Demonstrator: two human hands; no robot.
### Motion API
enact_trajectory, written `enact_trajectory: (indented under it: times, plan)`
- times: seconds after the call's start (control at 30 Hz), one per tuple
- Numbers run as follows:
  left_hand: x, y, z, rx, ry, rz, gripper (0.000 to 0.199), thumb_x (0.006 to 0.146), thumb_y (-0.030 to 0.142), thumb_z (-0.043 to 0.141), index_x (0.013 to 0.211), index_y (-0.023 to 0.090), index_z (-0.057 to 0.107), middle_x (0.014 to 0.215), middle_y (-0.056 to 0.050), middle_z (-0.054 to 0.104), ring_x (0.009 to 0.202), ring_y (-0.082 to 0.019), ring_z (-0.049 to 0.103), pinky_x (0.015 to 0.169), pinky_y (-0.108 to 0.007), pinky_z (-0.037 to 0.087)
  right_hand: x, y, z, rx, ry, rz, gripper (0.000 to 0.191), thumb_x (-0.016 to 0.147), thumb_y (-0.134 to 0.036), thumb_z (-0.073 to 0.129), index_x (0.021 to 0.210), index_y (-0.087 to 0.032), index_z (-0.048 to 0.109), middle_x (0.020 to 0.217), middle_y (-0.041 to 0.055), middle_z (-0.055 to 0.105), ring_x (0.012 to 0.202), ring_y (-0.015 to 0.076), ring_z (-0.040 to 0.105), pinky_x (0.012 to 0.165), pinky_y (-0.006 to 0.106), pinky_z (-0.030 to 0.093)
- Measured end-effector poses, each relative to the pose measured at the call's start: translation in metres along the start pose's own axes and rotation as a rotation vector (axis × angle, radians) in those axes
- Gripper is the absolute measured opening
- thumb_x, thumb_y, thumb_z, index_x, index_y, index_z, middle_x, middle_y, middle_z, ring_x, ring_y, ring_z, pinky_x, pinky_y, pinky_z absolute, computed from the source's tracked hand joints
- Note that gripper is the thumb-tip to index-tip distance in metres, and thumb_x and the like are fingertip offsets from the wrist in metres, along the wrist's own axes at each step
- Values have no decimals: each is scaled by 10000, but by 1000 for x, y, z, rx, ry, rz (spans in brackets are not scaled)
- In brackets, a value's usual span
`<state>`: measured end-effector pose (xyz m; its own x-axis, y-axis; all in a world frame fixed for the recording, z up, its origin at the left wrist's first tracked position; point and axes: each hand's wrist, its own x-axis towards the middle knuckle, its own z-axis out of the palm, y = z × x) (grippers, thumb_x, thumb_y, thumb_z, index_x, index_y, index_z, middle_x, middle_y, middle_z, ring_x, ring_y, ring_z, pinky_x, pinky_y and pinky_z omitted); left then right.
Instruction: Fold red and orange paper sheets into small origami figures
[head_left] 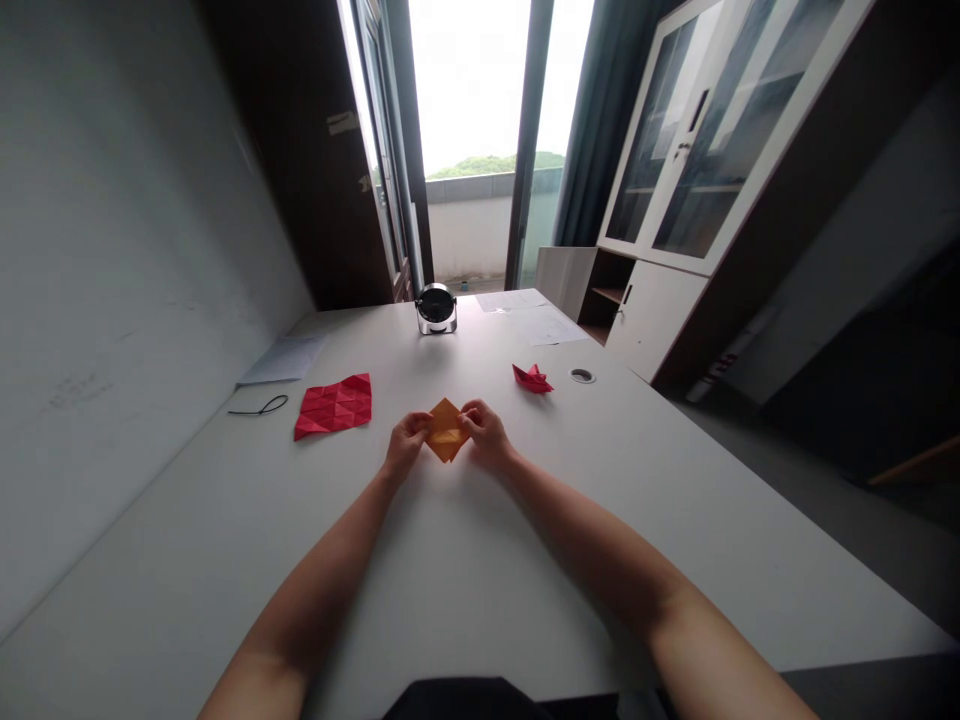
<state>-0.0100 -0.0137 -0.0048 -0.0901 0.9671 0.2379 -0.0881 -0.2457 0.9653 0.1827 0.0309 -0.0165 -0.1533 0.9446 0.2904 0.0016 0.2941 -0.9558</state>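
A folded orange paper [447,428], diamond-shaped with layered points at its lower end, is held just over the middle of the white table [450,560]. My left hand [409,438] pinches its left corner. On the opposite corner, my right hand [484,428] has its fingers closed in a pinch. To the left lies a creased red paper sheet [334,406], spread out with a grid of fold lines. A red paper boat [532,379] stands on the table, farther off to the right of my right hand.
A round black-and-silver device [436,309] stands at the table's far end. White papers [551,326] lie at the far right, another paper sheet [283,361] by the left wall. A black cable tie [259,407] is near it. A cable hole [582,376] sits beyond the boat.
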Motion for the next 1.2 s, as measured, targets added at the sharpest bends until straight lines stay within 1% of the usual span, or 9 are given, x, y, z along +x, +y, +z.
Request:
enact_trajectory:
  times: [0.07, 0.1, 0.2, 0.3, 0.5, 0.63, 0.77, 1.03, 1.2]
  plan:
    - [0, -2, 1, 44, -28, 16, 250, 755, 285, 708, 973, 168, 677, 997, -70, 684, 909, -199, 639, 792, -303, 515, -1, -1, 1, 2, -27, 36, 363, 781, -479, 636, 1016, -202, 632, 676, -19, 599, 615, 153, 543, 551, 241, 436]
    - [0, -3, 1, 65, -46, 21, 243, 759, 278, 700, 975, 169, 679, 991, -69, 688, 905, -201, 642, 789, -305, 517, -2, -3, 0, 4, -48, 51, 376, 787, -499, 629, 1003, -192, 643, 681, -10, 602, 617, 155, 543, 547, 242, 430]
    - [0, -5, 0, 131, -93, 37, 235, 778, 268, 676, 990, 168, 686, 992, -78, 699, 926, -213, 650, 806, -314, 519, -2, -8, -3, 13, -91, 62, 392, 806, -541, 604, 861, -158, 668, 695, 14, 607, 631, 153, 534, 553, 245, 412]
    - [-1, -7, -1, 198, -118, 58, 220, 804, 277, 651, 987, 166, 701, 995, -85, 709, 944, -222, 656, 825, -320, 518, -1, -10, -4, 12, -84, 54, 415, 819, -559, 583, 785, -152, 658, 672, 10, 589, 610, 141, 502, 547, 245, 388]
    - [-4, -8, 0, 284, -176, 20, 200, 809, 312, 665, 928, 169, 739, 929, -68, 724, 865, -209, 657, 760, -291, 515, -1, -5, -1, -53, -37, 7, 375, 828, -534, 590, 786, -167, 649, 678, 7, 589, 605, 137, 487, 541, 247, 381]
    - [-8, -3, 3, 263, -185, 13, 206, 798, 333, 685, 918, 179, 748, 930, -68, 724, 873, -217, 651, 768, -300, 513, -2, -4, 0, -59, -60, -22, 328, 847, -487, 578, 821, -170, 658, 690, 13, 597, 605, 141, 490, 545, 256, 389]
    - [-9, 3, 6, 194, -165, -12, 185, 757, 325, 723, 869, 179, 742, 886, -64, 712, 851, -218, 644, 757, -299, 503, -2, -3, 0, -73, -71, -41, 311, 861, -474, 565, 825, -180, 661, 687, 4, 592, 612, 140, 493, 555, 251, 393]
    - [-5, 7, 4, 123, -36, 10, 166, 766, 294, 689, 883, 178, 712, 917, -55, 692, 880, -210, 633, 789, -309, 496, 0, 3, 1, -154, -34, -38, 325, 840, -497, 567, 805, -189, 667, 681, -2, 591, 623, 143, 498, 564, 236, 381]
    - [-6, 9, 3, 136, -27, -33, 188, 740, 301, 711, 883, 182, 742, 942, -61, 710, 896, -220, 629, 797, -307, 482, 2, 6, -1, -200, -64, -58, 297, 846, -465, 552, 808, -192, 664, 692, -7, 601, 633, 140, 493, 585, 237, 383]
